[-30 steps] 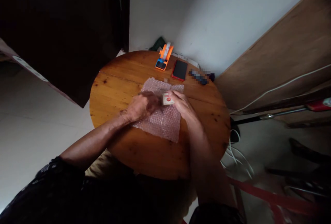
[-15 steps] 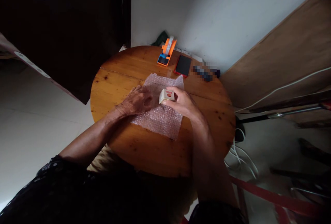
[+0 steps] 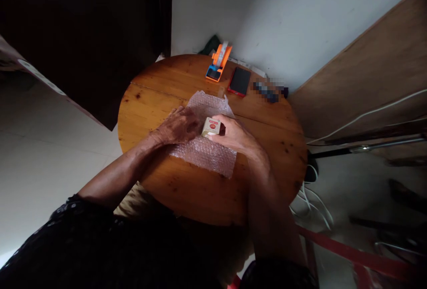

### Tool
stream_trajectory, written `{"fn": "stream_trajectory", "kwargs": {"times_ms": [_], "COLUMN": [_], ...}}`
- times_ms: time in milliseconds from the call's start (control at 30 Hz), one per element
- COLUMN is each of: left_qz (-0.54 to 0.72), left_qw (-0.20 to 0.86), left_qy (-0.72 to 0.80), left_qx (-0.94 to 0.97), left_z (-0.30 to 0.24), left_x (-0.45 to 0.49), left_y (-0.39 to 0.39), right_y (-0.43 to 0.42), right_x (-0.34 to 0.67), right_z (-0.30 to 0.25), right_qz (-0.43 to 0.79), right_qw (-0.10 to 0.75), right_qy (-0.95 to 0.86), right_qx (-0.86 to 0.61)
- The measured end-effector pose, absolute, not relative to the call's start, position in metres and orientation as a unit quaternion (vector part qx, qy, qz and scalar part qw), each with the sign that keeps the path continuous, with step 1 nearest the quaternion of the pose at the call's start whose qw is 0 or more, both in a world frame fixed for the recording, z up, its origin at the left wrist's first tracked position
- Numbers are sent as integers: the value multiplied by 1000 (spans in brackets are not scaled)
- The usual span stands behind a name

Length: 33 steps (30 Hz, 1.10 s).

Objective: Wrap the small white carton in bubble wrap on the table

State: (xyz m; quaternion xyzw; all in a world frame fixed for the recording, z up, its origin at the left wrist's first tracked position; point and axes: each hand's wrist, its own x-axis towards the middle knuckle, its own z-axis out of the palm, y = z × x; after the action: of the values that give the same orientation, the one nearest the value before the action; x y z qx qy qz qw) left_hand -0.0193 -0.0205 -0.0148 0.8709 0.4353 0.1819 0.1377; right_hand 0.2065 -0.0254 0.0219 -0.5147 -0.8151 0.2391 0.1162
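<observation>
A small pale box (image 3: 211, 126) with a red mark on its top is gripped between the thumb and fingers of my right hand (image 3: 235, 135). Beneath it a sheet of bubble wrap (image 3: 213, 158) lies spread on the round wooden table (image 3: 156, 100). My left hand (image 3: 178, 126) rests flat over the left part of the wrap, fingers stretched out, just left of the box. Whether the box's underside touches the wrap I cannot tell.
Toward the wall stands an orange and blue tape dispenser (image 3: 218, 63). Right of it lie a dark flat device with a red edge (image 3: 239, 82) and a blurred-out dark object (image 3: 267, 91). White cables (image 3: 313, 204) hang beside the table, near a red chair frame (image 3: 347, 249).
My right hand has brought the box slightly left and down, tilting it so more of its top shows. The left hand stays over the wrap. The view has shifted a little.
</observation>
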Motion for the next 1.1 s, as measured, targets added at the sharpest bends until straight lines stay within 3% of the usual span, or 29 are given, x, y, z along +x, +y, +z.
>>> {"fn": "stream_trajectory", "kwargs": {"times_ms": [533, 833, 1100], "left_qz": [179, 231, 104], "left_qw": [130, 138, 62], "left_qy": [425, 396, 338], "left_qx": [878, 878, 933], "left_z": [-16, 16, 19], "left_x": [-21, -28, -39], "left_y": [-19, -35, -98], "right_y": [-27, -18, -13], "right_x": [205, 226, 234], "right_z": [23, 16, 10], "right_qz": [241, 449, 481], "right_qw": [105, 181, 203], "right_qy": [-815, -754, -743], "right_qx": [-517, -445, -420]}}
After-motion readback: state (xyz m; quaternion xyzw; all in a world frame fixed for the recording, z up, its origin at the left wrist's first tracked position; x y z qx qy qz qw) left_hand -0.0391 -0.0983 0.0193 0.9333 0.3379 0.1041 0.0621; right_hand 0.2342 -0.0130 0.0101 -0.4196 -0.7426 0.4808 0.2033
